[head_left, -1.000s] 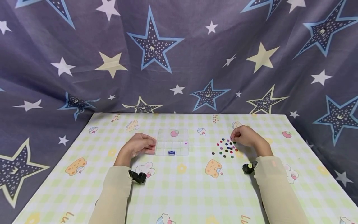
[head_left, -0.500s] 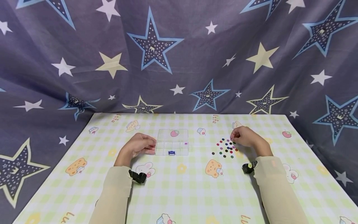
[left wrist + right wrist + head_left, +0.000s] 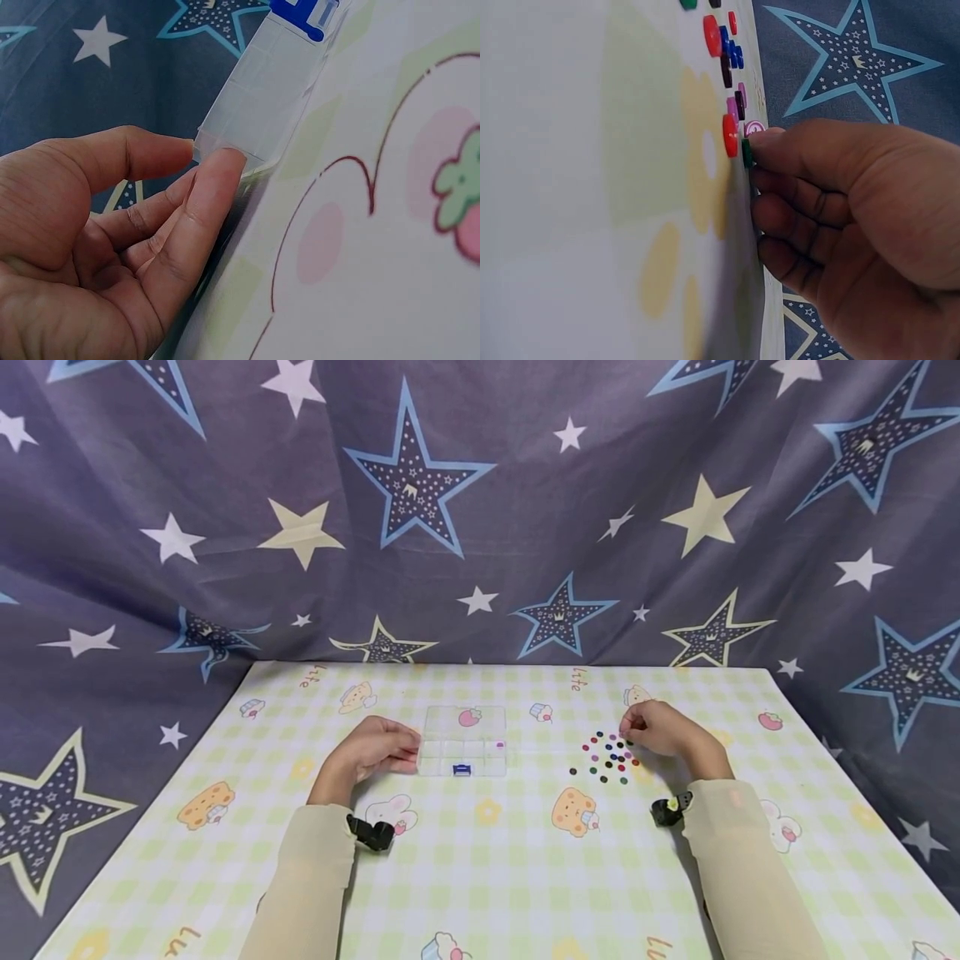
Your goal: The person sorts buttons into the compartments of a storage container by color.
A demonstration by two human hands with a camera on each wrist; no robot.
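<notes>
A clear plastic compartment box (image 3: 462,752) stands with its lid (image 3: 450,718) laid back and a blue latch (image 3: 461,770) at the front. One small purple button (image 3: 499,745) lies in a right-hand compartment. My left hand (image 3: 375,747) holds the box's left side, thumb and a finger at its corner in the left wrist view. To the right, several small coloured buttons (image 3: 615,757) are scattered on the table. At their far right edge, my right hand (image 3: 663,728) pinches a pink button (image 3: 754,128), tilted up on edge at the fingertips. A green button (image 3: 747,153) lies right beside the thumb.
A checked tablecloth with printed bears and cakes covers the table (image 3: 480,877). Behind it hangs a dark curtain (image 3: 510,510) with stars. Dark wrist cameras sit at both cuffs, over beige sleeves (image 3: 750,868).
</notes>
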